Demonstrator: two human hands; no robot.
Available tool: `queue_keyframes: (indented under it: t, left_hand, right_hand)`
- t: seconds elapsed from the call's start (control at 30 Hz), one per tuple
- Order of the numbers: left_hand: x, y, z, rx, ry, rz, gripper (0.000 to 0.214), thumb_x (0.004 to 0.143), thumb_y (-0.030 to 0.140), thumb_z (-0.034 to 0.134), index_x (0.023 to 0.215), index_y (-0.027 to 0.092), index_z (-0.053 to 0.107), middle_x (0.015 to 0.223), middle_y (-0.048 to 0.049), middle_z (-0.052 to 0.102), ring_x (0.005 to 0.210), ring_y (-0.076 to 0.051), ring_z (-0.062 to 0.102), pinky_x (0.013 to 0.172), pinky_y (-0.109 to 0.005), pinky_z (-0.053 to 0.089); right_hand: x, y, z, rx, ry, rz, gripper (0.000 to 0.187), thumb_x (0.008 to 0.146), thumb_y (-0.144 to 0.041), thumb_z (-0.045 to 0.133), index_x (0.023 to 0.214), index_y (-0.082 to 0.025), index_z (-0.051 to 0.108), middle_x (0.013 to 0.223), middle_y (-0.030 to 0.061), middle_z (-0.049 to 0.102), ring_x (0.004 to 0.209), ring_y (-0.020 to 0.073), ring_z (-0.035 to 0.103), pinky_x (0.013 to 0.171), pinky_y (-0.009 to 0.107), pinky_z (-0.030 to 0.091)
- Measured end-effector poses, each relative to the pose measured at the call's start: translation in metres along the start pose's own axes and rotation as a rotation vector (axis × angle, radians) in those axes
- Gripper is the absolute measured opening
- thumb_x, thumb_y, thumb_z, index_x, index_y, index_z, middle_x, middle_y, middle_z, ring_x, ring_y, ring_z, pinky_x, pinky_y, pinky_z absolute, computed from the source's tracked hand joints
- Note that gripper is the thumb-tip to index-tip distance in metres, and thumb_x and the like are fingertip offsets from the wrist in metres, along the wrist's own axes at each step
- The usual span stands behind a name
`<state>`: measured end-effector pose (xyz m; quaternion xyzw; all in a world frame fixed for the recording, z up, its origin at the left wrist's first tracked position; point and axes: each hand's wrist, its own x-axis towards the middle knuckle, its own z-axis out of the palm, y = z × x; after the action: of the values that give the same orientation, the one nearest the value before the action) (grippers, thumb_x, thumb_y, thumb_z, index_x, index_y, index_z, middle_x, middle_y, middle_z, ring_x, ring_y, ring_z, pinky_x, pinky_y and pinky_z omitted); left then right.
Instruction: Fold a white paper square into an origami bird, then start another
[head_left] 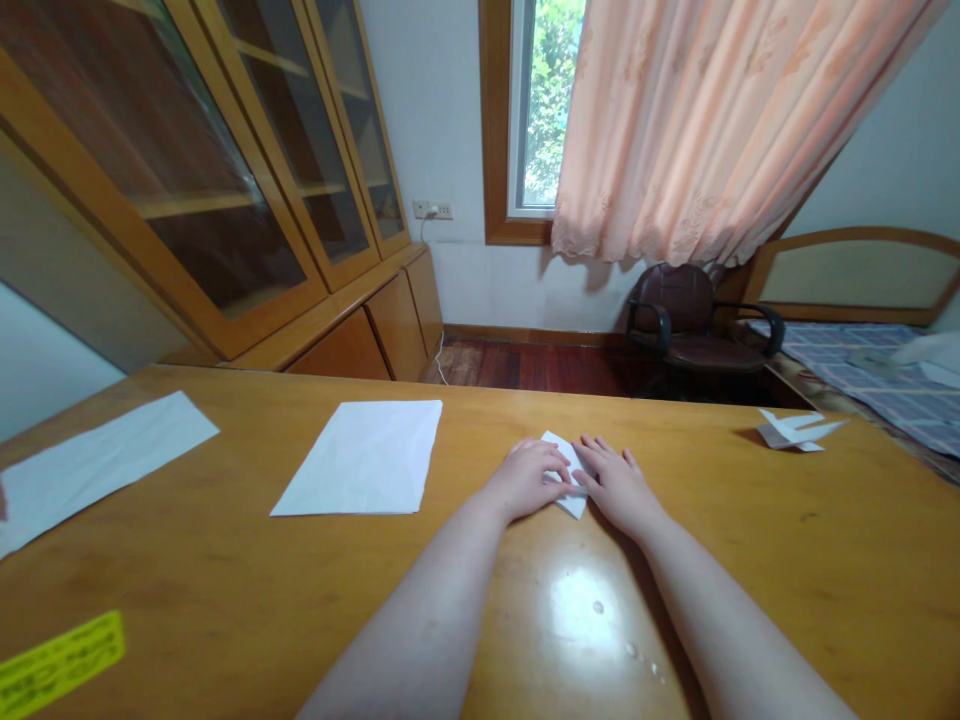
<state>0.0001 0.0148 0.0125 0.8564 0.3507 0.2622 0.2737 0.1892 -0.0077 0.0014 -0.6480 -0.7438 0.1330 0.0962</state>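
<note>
A small piece of folded white paper [574, 505] lies on the wooden table between my two hands. My left hand [529, 480] rests over its left side, fingers bent and thumb and forefinger drawn together at the paper. From the right, my right hand [619, 487] presses on the paper's other edge with its fingers stretched out and apart, the thumb close to the left fingertips. Both hands partly cover the folds. To the left lies a flat white paper sheet [364, 455]. Far to the right sits a folded paper figure [796, 430] with pointed flaps.
A long white paper strip [112, 460] lies at the table's left, with a bit of skin, perhaps another person's hand, at the frame edge. A yellow label [64, 660] is at the lower left. Beyond the table [322, 610] stand a glass-doored cabinet [352, 340] and an armchair [690, 320].
</note>
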Motion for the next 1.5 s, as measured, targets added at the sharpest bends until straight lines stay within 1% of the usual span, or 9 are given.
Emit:
queue_keyframes:
  t: [0.17,0.37,0.57,0.7,0.83,1.03,1.2,1.37,1.5]
  left_hand:
    - [0.000,0.003,-0.001,-0.015,-0.023,0.015,0.010,0.079,0.026,0.060,0.082,0.021,0.068,0.095,-0.0024,0.068,0.094,-0.018,0.059,0.090,-0.030,0.042]
    - [-0.001,0.001,0.000,0.030,-0.002,0.029,0.031,0.070,0.008,0.054,0.093,0.024,0.067,0.107,-0.0009,0.065,0.103,-0.018,0.055,0.098,-0.032,0.039]
    - [0.000,-0.008,0.003,0.086,0.137,-0.191,0.039,0.066,0.006,0.050,0.098,0.023,0.066,0.110,-0.0027,0.062,0.106,-0.020,0.052,0.099,-0.033,0.038]
    - [0.001,-0.009,0.001,0.095,0.253,-0.289,0.037,0.070,0.015,0.053,0.105,0.021,0.063,0.108,-0.0048,0.061,0.101,-0.021,0.053,0.094,-0.033,0.041]
    - [0.001,-0.004,-0.002,0.063,0.245,-0.350,0.038,0.073,0.019,0.051,0.110,0.021,0.061,0.092,-0.0041,0.063,0.086,-0.020,0.057,0.082,-0.032,0.045]
    - [0.000,0.003,-0.006,-0.029,0.178,-0.253,0.033,0.074,0.020,0.050,0.105,0.022,0.062,0.096,-0.0031,0.065,0.086,-0.019,0.057,0.081,-0.029,0.044]
    - [-0.003,-0.001,-0.007,-0.113,0.177,-0.179,0.032,0.083,0.020,0.033,0.090,0.021,0.065,0.096,-0.0017,0.066,0.095,-0.018,0.056,0.089,-0.029,0.042]
    - [-0.001,-0.005,-0.003,-0.215,0.220,-0.214,0.034,0.077,0.013,0.035,0.095,0.019,0.064,0.095,-0.0023,0.066,0.090,-0.016,0.058,0.083,-0.027,0.045]
    - [0.002,-0.006,-0.003,-0.140,0.254,-0.277,0.030,0.080,0.016,0.038,0.094,0.020,0.064,0.097,-0.0027,0.066,0.093,-0.017,0.058,0.084,-0.028,0.044]
  right_hand:
    - [0.001,0.000,0.000,-0.002,-0.005,0.006,0.048,0.090,-0.039,0.037,0.136,-0.025,0.041,0.147,0.0055,0.033,0.137,0.0248,0.025,0.109,0.054,0.014]
    - [-0.001,-0.001,0.000,0.011,0.002,-0.001,0.048,0.090,-0.039,0.038,0.136,-0.025,0.042,0.147,0.0051,0.034,0.137,0.0252,0.025,0.108,0.056,0.015]
    - [0.000,-0.001,0.000,0.015,0.001,0.003,0.050,0.089,-0.038,0.039,0.137,-0.025,0.040,0.147,0.0060,0.034,0.137,0.0252,0.025,0.108,0.056,0.013]
    - [0.001,0.000,0.001,0.010,0.000,0.009,0.050,0.089,-0.038,0.039,0.137,-0.024,0.041,0.147,0.0062,0.034,0.137,0.0251,0.025,0.109,0.055,0.013]
    - [0.001,0.000,0.000,0.006,0.001,0.013,0.050,0.089,-0.038,0.039,0.137,-0.024,0.040,0.147,0.0061,0.034,0.137,0.0250,0.025,0.109,0.055,0.013]
    - [0.000,-0.002,-0.001,0.005,-0.005,0.008,0.050,0.089,-0.039,0.038,0.137,-0.025,0.040,0.147,0.0061,0.033,0.137,0.0254,0.024,0.109,0.055,0.013]
    - [0.000,-0.003,-0.002,0.011,-0.014,0.009,0.049,0.089,-0.038,0.038,0.137,-0.025,0.040,0.147,0.0060,0.033,0.137,0.0257,0.024,0.108,0.055,0.012]
    - [0.000,-0.002,-0.002,0.017,-0.014,0.011,0.049,0.089,-0.038,0.039,0.137,-0.025,0.040,0.147,0.0065,0.033,0.137,0.0256,0.023,0.108,0.055,0.012]
    - [0.001,-0.002,-0.001,0.022,-0.004,0.010,0.049,0.089,-0.038,0.039,0.136,-0.026,0.041,0.147,0.0057,0.034,0.137,0.0257,0.025,0.108,0.055,0.013]
